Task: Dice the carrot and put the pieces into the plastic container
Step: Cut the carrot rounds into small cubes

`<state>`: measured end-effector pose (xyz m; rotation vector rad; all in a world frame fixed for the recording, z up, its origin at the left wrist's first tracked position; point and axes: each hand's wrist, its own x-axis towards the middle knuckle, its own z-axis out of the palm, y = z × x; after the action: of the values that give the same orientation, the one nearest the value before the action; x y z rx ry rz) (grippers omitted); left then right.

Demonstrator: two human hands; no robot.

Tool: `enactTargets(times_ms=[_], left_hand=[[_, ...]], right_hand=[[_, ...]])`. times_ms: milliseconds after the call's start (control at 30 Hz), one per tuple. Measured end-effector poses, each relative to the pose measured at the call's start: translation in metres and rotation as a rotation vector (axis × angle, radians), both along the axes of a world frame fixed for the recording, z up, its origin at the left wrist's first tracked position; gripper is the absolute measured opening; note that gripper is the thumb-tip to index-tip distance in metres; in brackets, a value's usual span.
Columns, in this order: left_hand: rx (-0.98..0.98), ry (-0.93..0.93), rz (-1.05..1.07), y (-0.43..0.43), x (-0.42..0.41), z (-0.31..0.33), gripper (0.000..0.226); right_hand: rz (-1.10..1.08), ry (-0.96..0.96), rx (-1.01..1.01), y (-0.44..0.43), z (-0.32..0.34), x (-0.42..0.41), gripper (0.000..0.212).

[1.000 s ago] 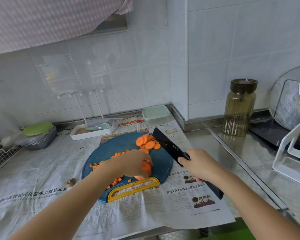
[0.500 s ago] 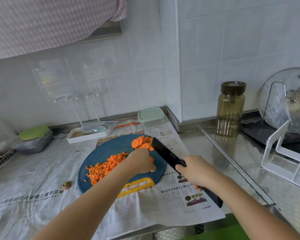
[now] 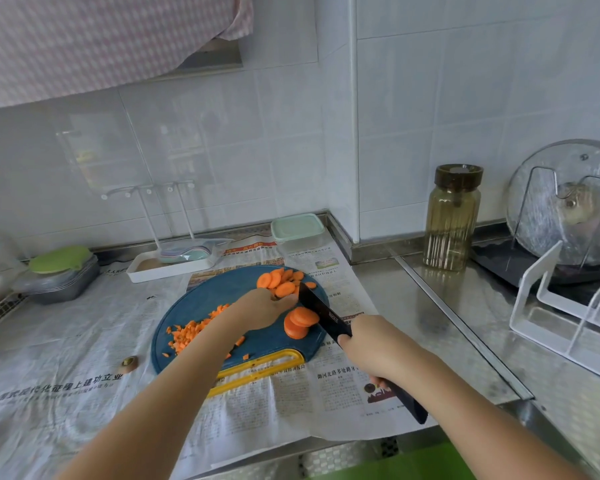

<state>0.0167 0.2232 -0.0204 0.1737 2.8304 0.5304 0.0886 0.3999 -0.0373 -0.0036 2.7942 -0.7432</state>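
Over board [image 3: 201, 299]: left hand [image 3: 262, 308] at slices [image 3: 278, 282], right hand [image 3: 368, 344] grips knife [image 3: 321, 311].

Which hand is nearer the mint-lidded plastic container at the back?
Left. The left hand is over the cutting board, in front of the plastic container; the right hand grips the knife nearer the person, to the right.

A home kitchen. White wall tiles [image 3: 430, 98] rise behind a stainless steel bench [image 3: 430, 323], its left part spread with newspaper [image 3: 66, 341]. On the paper lies a round blue cutting board [image 3: 201, 296] with cut carrot [image 3: 300, 323], a black knife [image 3: 321, 311] over it. Along the bench's back edge stand a lidded plastic container [image 3: 297, 230] and an amber glass jar [image 3: 452, 216]; toward the right edge a glass pot lid [image 3: 548, 188] stands behind a white rack [image 3: 538, 266].
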Motion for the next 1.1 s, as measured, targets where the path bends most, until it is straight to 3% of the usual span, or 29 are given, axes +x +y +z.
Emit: enactTargets(times_ms=[167, 333, 500, 667, 800, 1100], left_hand=[[0.161, -0.094, -0.097, -0.013, 0.005, -0.009, 0.065], [0.179, 0.058, -0.161, -0.016, 0.009, -0.022, 0.066], [0.194, 0.139, -0.104, -0.013, 0.012, -0.032, 0.057], [0.182, 0.212, -0.121, -0.01, 0.016, -0.034, 0.067], [0.102, 0.331, -0.237, -0.01, 0.018, -0.036, 0.051], [0.179, 0.31, -0.288, -0.015, 0.015, -0.025, 0.029]], right_hand=[[-0.06, -0.066, -0.022, -0.008, -0.004, -0.002, 0.035], [-0.122, -0.108, -0.056, -0.014, -0.008, -0.001, 0.042], [-0.084, -0.046, -0.03, -0.013, -0.006, 0.003, 0.035], [-0.079, -0.024, -0.022, -0.011, -0.007, 0.004, 0.038], [-0.081, -0.032, -0.004, -0.011, -0.008, 0.003, 0.04], [-0.069, -0.044, 0.003, -0.01, -0.005, 0.001, 0.04]])
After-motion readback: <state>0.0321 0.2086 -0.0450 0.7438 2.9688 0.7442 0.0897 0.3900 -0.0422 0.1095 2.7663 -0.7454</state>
